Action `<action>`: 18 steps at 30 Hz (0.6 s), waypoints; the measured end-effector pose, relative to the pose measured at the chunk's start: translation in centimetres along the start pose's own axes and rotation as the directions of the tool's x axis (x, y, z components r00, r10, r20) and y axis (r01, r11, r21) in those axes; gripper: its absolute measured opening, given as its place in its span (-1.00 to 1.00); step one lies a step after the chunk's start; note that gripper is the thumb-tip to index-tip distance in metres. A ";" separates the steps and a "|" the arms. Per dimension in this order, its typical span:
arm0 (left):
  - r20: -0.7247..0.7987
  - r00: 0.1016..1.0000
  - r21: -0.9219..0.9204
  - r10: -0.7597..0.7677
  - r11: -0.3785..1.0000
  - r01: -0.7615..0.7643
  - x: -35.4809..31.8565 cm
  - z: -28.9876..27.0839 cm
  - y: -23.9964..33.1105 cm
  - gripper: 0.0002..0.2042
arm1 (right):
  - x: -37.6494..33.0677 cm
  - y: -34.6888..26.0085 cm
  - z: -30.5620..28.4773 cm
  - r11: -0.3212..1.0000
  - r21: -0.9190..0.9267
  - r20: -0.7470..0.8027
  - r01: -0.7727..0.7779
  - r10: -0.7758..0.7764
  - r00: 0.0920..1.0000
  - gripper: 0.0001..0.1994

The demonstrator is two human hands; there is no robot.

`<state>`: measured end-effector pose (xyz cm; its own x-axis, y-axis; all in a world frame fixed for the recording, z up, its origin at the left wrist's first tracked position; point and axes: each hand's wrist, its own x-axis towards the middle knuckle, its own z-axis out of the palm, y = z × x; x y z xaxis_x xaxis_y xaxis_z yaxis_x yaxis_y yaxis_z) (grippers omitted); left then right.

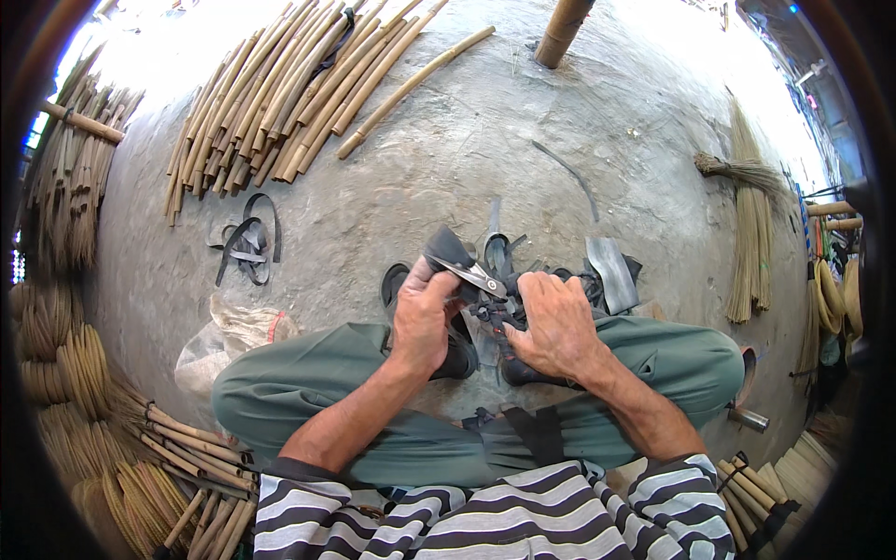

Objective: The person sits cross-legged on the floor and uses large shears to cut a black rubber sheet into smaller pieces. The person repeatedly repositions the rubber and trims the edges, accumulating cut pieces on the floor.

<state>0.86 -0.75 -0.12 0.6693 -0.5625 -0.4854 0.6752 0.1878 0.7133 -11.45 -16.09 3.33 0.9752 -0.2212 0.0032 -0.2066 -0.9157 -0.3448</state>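
Observation:
My left hand [420, 322] pinches a piece of black rubber [448, 245] in front of my knees. Closed around the dark handles of a pair of scissors [482, 279] is my right hand [558, 327]. The metal blades point left and lie against the rubber near my left fingers. How far the blades are apart I cannot tell. Just beyond my right hand, a grey flat rubber piece [611, 275] lies beside dark scraps. Black strips [497, 245] lie behind the scissors, between my hands.
Bamboo poles [280, 103] lie piled at the far left. A thick bamboo post [563, 35] stands at the back. Loose black strips [250, 241] and a whitish sack [229, 345] are to my left. Coiled bundles [84, 369] line the left side. A brush bundle [749, 224] lies right.

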 end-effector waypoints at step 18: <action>-0.050 0.996 -0.199 -0.069 0.978 0.058 1.6 -1.1 -0.1 -0.81 | -0.2 -0.8 -0.9 0.988 0.090 0.241 -0.124 0.099 0.965 -0.61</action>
<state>2.21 -0.77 -1.58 0.6359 -0.5329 -0.5583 0.7608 0.3112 0.5695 -11.52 -15.59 4.47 0.9402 -0.2232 -0.2572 -0.3177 -0.8471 -0.4261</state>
